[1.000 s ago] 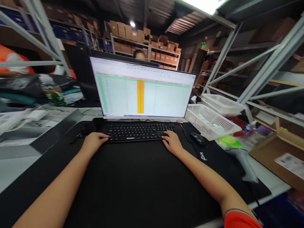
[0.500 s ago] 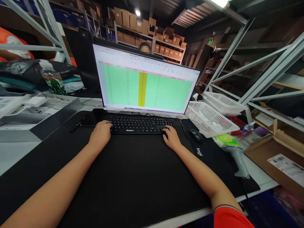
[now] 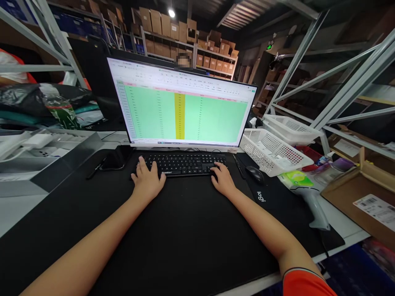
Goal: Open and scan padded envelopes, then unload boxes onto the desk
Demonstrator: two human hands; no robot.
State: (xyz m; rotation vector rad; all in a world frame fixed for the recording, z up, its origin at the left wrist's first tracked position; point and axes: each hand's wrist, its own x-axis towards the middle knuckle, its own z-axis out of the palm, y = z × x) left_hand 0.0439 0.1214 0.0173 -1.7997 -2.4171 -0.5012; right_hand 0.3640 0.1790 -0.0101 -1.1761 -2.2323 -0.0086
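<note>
One black, rectangular plastic keyboard (image 3: 185,164) lies near the far edge of the black desk mat (image 3: 185,230). The left hand (image 3: 147,180), fingers wide, hides its near-left corner; the right hand (image 3: 224,179) bends loosely parted fingers over its near-right corner. Light presses should suit. From here, key contact is unclear.

A tall grey metal shelving rack (image 3: 195,55) stands at the back, loaded with brown cardboard boxes (image 3: 156,21). Above the rack shine a small round white lamp (image 3: 171,13) and, further right, pale ribbed ceiling panels (image 3: 237,18). Right of the rack glows a small green sign (image 3: 269,47); left of it sit dark blue bins (image 3: 66,24). In front of the rack stretches a pale worktop (image 3: 12,209).
</note>
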